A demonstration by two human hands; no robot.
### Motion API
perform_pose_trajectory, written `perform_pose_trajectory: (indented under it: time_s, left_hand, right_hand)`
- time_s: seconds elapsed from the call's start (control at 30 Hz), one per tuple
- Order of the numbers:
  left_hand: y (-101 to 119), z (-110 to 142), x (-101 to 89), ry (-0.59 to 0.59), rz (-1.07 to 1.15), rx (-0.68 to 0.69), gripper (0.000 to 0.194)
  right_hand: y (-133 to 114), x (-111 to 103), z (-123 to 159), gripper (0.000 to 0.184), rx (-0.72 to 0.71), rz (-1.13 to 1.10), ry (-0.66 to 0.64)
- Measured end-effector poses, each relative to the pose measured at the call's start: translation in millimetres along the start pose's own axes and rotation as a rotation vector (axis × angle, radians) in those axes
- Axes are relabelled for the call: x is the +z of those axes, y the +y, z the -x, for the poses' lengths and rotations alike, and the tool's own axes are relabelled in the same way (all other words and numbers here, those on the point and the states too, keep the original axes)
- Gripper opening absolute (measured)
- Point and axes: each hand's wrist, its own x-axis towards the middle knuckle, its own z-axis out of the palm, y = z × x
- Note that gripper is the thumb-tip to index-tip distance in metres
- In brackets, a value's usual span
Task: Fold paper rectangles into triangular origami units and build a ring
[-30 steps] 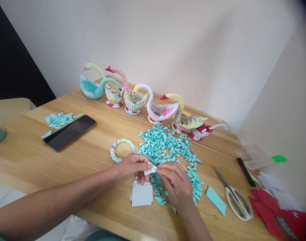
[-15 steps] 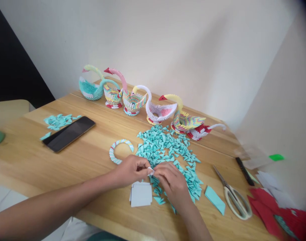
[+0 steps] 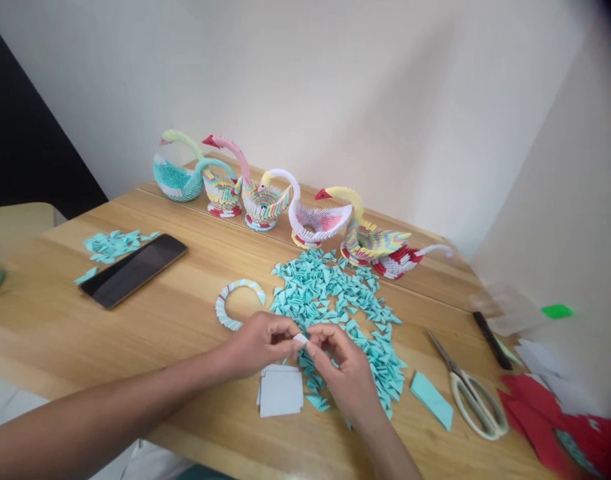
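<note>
A small folded piece of white paper [image 3: 301, 339] is between my two hands. My left hand [image 3: 265, 343] pinches its left end between thumb and forefinger. At its right end, my right hand [image 3: 343, 367] has its thumb against the paper and its fingers curled over. Just below lies a stack of white paper squares [image 3: 281, 392]. Under and behind my hands spreads a large pile of folded turquoise paper triangles [image 3: 325, 287]. A curved striped band of folded paper pieces [image 3: 223, 303] rests on the table behind my left hand.
Several folded-paper swans [image 3: 318, 223] stand along the back of the wooden table [image 3: 195, 333]. A phone [image 3: 135, 270] lies left beside a small heap of turquoise pieces [image 3: 113, 245]. To the right are a turquoise paper strip [image 3: 432, 401], scissors [image 3: 478, 407] and red paper [image 3: 535, 413].
My right hand has turned, and its forefinger has lifted off the paper, with the thumb now at the paper's end. The left hand keeps its pinch. The view has shifted slightly.
</note>
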Motion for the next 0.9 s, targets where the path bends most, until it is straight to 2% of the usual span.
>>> perform_pose_trajectory:
  time_s: [0.13, 0.4, 0.57, 0.67, 0.77, 0.9]
  left_hand:
    - [-0.9, 1.0, 1.7, -0.024, -0.103, 0.033, 0.027]
    - [1.9, 1.5, 3.9, 0.01, -0.104, 0.016, 0.03]
    - [1.6, 2.4, 1.9, -0.022, -0.08, -0.002, 0.03]
    - [1.4, 4.4, 2.3, -0.069, -0.052, -0.015, 0.028]
    - [3.4, 5.9, 2.3, -0.1, -0.062, 0.079, 0.024]
    - [6.2, 5.1, 1.2, -0.053, -0.122, 0.292, 0.021]
  right_hand:
    - [-0.3, -0.2, 0.4, 0.015, 0.008, -0.006, -0.052]
    - [-3.0, -6.6, -2.2, 0.022, -0.005, -0.01, 0.055]
    - [-2.1, -7.5, -2.3, 0.022, 0.038, -0.038, -0.012]
    - [-0.6, -7.6, -1.6, 0.025, 0.114, -0.073, -0.052]
    - [1.5, -8.5, -1.5, 0.033, 0.22, -0.169, -0.077]
    - [3.5, -8.5, -2.5, 0.036, 0.264, -0.231, -0.089]
